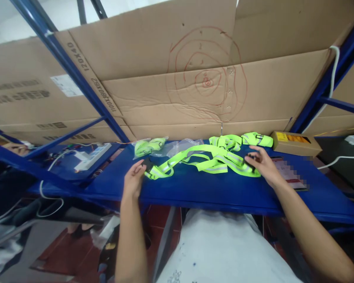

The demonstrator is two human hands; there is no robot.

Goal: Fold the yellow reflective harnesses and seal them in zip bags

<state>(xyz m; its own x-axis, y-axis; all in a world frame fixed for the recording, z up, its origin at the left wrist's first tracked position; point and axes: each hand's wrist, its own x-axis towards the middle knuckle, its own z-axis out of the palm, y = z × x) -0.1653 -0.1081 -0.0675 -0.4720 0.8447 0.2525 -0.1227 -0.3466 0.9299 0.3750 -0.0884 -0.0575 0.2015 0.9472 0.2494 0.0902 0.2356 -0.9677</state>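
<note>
A neon yellow strap with grey reflective stripes (212, 151) lies spread in loops across the blue table (194, 192). At its left end, my left hand (135, 177) is closed on a black piece joined to the strap. My right hand (263, 164) pinches another black piece at the strap's right end. The middle of the strap rests on the table between both hands. Behind it sit a bundled yellow strap (226, 142), a rolled one (257, 139) and one in a clear bag (150, 147).
An open cardboard box (297, 146) stands at the back right, near a flat printed packet (289, 173). Crumpled clear plastic (183, 147) lies behind the strap. A cardboard wall (153, 90) and blue frame posts bound the table. A power strip (93, 157) is at left.
</note>
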